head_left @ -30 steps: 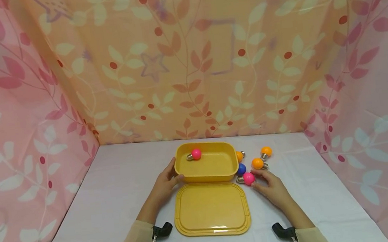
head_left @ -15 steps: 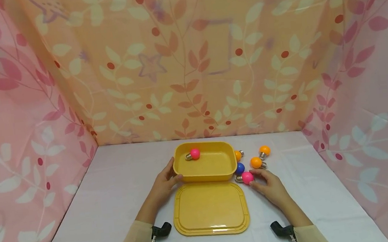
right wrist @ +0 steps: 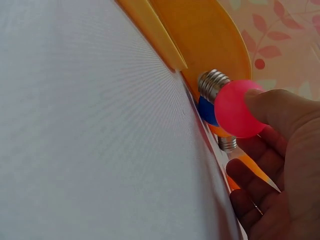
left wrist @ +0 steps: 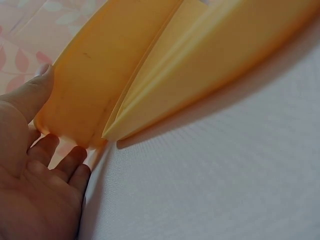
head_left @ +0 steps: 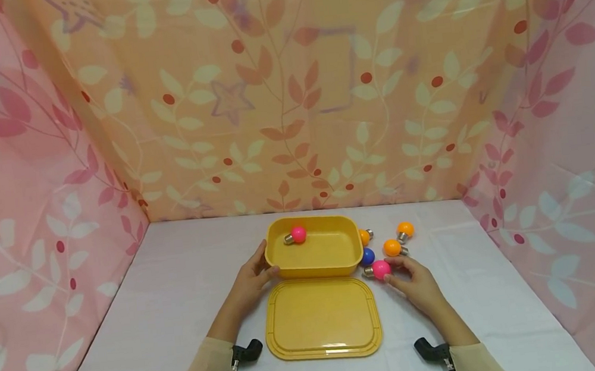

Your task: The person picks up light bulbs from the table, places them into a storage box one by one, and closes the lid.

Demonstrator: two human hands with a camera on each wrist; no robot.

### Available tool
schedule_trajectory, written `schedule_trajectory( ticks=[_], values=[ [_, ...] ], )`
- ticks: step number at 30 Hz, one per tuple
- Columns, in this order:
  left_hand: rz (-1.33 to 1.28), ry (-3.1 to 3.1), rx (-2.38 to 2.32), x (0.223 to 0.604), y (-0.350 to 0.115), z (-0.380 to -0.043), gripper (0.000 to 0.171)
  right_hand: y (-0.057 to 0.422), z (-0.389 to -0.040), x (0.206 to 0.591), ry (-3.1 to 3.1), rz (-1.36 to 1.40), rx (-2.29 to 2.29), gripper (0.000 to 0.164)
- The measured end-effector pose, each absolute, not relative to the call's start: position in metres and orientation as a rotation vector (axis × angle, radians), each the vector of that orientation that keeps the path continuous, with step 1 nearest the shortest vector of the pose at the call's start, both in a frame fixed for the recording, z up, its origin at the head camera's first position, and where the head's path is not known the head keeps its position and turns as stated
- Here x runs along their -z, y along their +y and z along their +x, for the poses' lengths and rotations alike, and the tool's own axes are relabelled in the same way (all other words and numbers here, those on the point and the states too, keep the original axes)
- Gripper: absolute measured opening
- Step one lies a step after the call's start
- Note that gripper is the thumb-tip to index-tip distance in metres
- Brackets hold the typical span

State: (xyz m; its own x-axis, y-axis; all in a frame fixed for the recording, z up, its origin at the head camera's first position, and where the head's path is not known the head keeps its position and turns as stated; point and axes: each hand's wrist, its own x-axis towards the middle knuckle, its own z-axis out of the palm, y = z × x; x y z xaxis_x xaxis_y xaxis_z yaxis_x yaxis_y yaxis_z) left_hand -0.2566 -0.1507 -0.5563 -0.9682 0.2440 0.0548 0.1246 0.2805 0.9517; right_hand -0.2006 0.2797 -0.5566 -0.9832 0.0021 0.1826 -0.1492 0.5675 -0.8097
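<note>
My left hand point(head_left: 249, 282) holds the left end of a yellow plastic box point(head_left: 316, 272), thumb at its near corner and fingers along the side. Inside the box lies a pink light bulb point(head_left: 298, 235) with a metal screw base. At the box's near right corner, my right hand point(head_left: 417, 284) pinches a second pink bulb point(right wrist: 237, 107) by its round end. That bulb's screw base points left toward the box, and in the right wrist view it overlaps a blue bulb point(right wrist: 206, 110). The left wrist view shows my thumb point(left wrist: 37, 92) against the box wall.
A yellow lid point(head_left: 322, 320) lies flat in front of the box. Right of the box are the blue bulb and several orange bulbs point(head_left: 392, 247), one close against the box's side. White cloth point(head_left: 187, 268) covers the table, with patterned curtains point(head_left: 288, 91) around it.
The pink bulb in my right hand has shifted very slightly up and to the right. My left hand stays on the box, and the view has tilted a little.
</note>
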Motion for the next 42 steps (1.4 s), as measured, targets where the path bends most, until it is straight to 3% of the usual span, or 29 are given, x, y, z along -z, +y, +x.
schedule_trajectory(
  ticks=[18, 42],
  values=[
    [0.405, 2.402, -1.826, 0.553, -0.143, -0.261, 0.080, 0.278, -0.198, 0.515, -2.520, 0.222, -1.375, 0.039],
    [0.376, 2.389, -1.845, 0.558, -0.153, -0.258, 0.081, 0.222, -0.273, 0.435, -2.708, 0.682, -1.289, 0.039]
  ],
)
